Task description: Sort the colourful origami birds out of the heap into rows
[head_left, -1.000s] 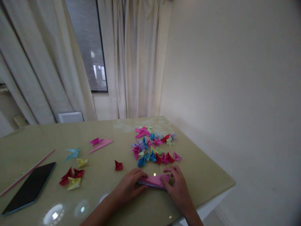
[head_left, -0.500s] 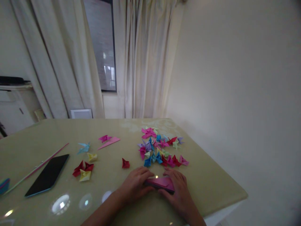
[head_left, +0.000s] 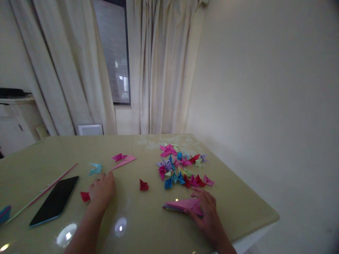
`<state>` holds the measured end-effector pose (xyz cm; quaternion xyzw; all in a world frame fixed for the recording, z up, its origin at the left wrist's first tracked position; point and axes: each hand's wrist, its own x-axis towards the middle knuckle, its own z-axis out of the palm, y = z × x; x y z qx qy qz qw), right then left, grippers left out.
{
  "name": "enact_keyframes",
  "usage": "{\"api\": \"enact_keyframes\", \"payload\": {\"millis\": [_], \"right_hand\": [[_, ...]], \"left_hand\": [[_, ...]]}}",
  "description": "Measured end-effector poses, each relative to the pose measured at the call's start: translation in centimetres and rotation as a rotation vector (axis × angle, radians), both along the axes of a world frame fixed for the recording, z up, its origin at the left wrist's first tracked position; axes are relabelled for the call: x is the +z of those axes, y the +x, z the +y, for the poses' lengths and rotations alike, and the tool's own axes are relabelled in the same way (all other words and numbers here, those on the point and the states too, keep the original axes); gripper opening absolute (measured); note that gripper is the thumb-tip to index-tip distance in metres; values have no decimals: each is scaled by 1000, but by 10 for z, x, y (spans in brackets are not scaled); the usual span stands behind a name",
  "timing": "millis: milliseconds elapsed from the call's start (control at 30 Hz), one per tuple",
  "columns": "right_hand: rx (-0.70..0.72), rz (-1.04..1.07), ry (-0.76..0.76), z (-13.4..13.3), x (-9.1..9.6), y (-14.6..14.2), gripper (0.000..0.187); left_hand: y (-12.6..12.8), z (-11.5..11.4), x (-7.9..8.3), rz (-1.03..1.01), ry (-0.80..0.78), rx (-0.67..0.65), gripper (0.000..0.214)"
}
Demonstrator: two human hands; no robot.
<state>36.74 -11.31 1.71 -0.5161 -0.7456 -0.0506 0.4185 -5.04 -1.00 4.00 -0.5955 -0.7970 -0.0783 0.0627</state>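
Note:
My right hand [head_left: 205,208] grips the right end of a stack of folded paper [head_left: 182,204], pink on top with darker layers below, thumb at the near edge and fingers at the far side. To the left, my left hand [head_left: 102,186] is over a small group of folded paper pieces, its fingers curled downward. A red folded piece [head_left: 85,197] shows beside it; other pieces there are covered by the hand. Its fingertips are hidden, so I cannot see whether it pinches anything. A lone red folded piece [head_left: 143,185] sits between my hands.
Many colourful origami pieces [head_left: 174,165] cluster at the back right of the table [head_left: 148,225]. A light blue piece [head_left: 95,168], a magenta piece [head_left: 119,157] and a pink folded strip [head_left: 125,161] lie back left. A black tablet [head_left: 55,201] and a long thin stick [head_left: 45,190] lie left.
My left hand has let go of the folded paper stack and moved left over the red and yellow pieces. My right hand stays on the stack, which now sticks out leftward.

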Motion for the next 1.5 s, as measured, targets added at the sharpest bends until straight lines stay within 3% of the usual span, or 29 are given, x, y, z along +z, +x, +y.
{"api": "enact_keyframes", "payload": {"millis": [267, 433, 600, 733, 933, 1033, 1100, 1233, 1333, 1400, 1500], "right_hand": [[-22, -5, 83, -2, 1, 2, 30], [-5, 4, 159, -7, 2, 0, 29], [93, 41, 164, -12, 12, -8, 21], [167, 160, 78, 2, 33, -32, 16], [260, 298, -158, 32, 55, -78, 17], [322, 323, -180, 35, 54, -82, 22], [256, 335, -129, 36, 51, -67, 26], [-85, 402, -45, 50, 46, 11, 33], [-336, 389, -60, 66, 39, 79, 44], [-459, 372, -92, 72, 31, 110, 47], [-505, 372, -166, 74, 16, 129, 46]], "left_hand": [[16, 18, -1, -141, 100, -257, 45], [66, 11, 5, -503, 532, -668, 39], [125, -16, 1, -726, 594, -908, 40], [146, -32, -12, -659, 564, -1045, 55], [141, -43, -20, -325, 525, -1249, 65], [138, -41, -16, -290, 533, -1232, 66], [134, -33, -13, -302, 543, -1147, 67], [110, -9, -8, -381, 457, -841, 68], [84, 5, -7, -431, 246, -645, 74], [73, 9, -8, -461, 98, -584, 71], [70, 9, -10, -582, -21, -617, 48]]}}
